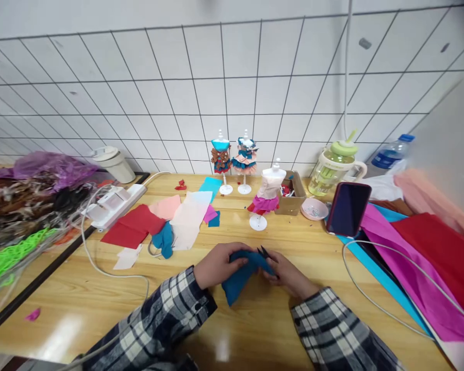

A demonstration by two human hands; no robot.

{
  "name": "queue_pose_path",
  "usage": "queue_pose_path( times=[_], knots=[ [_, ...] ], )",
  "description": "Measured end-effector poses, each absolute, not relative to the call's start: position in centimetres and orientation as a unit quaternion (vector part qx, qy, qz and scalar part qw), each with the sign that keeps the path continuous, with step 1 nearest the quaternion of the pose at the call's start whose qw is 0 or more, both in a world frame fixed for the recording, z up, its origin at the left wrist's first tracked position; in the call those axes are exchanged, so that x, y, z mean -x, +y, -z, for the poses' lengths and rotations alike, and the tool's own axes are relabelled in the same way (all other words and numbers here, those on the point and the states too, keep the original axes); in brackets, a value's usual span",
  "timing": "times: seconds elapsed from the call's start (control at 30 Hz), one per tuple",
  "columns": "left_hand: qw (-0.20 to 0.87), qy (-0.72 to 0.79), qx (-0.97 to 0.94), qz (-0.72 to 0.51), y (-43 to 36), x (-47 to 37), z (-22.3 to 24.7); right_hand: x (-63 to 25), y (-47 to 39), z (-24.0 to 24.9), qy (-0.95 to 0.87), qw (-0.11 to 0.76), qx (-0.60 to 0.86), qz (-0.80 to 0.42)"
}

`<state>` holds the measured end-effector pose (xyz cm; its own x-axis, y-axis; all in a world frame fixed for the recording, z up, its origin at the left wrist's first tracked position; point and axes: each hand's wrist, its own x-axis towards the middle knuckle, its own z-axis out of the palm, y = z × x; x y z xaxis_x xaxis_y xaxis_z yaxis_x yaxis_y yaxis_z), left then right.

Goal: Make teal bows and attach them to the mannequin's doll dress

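A piece of dark teal fabric [237, 282] hangs from my left hand [221, 263], whose thumb and fingers pinch its upper edge. My right hand [285, 273] is closed at the fabric's right end, around small black scissors [263, 252] whose tips point up and left. Just behind my hands stands a small white dress form [270, 188] in a pale pink top with a magenta and red ruffle. Two more dressed forms, one in turquoise and brown [220, 157] and one in teal and peach ruffles [245, 157], are near the wall.
Fabric pieces, including a red one [133, 225], lie left of centre beside a power strip [116, 206]. At the right are a phone [348, 208], a pink dish [314, 209], a cardboard box [292, 205], a green-lidded bottle [330, 170] and a looping cable over fabric sheets.
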<state>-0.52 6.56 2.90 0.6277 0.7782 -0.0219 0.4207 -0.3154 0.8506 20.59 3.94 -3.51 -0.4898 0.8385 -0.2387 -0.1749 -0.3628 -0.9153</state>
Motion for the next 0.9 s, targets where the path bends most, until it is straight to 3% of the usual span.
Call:
queue_pose_path(
  times=[0.37, 0.67, 0.9],
  knots=[
    [0.544, 0.424, -0.67, -0.275, 7.4, -0.4, 2.9, -20.2, 4.3, 3.2, -0.604, 0.384, 0.542, -0.44],
    [0.497, 0.427, -0.729, -0.199, 7.3, -0.4, 2.5, -20.6, 4.7, 3.8, -0.548, 0.442, 0.552, -0.448],
    [0.502, 0.446, -0.71, -0.213, 7.0, -0.2, 2.4, -20.0, 4.9, 4.4, -0.527, 0.476, 0.541, -0.45]
  ],
)
